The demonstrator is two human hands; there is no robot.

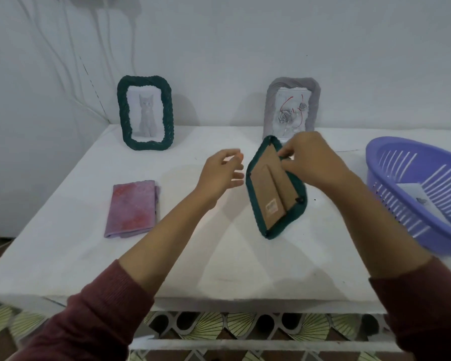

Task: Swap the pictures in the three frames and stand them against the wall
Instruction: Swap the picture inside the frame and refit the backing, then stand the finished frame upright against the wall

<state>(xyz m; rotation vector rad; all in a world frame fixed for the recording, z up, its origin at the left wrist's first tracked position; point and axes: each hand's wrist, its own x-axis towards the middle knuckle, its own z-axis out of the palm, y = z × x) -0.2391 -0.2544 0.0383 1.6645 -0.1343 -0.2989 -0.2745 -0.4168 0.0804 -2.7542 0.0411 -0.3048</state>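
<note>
On face-down frame (268,188), right hand (310,162) in pinch

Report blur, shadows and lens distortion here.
Head view: fingertips of the left hand smear with motion blur; soft shadows lie on the wall beside the cat frame and grey frame; both forearms look stretched toward the bottom corners, wide-angle distortion.

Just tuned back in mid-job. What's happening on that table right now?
A person is working on a green frame lying back-up on the white table. The right hand pinches at the frame's upper right edge, by the cardboard backing. The left hand hovers open beside it, touching nothing. The cat frame and the grey frame with roses stand against the wall. A paper lies in the purple basket.
</note>
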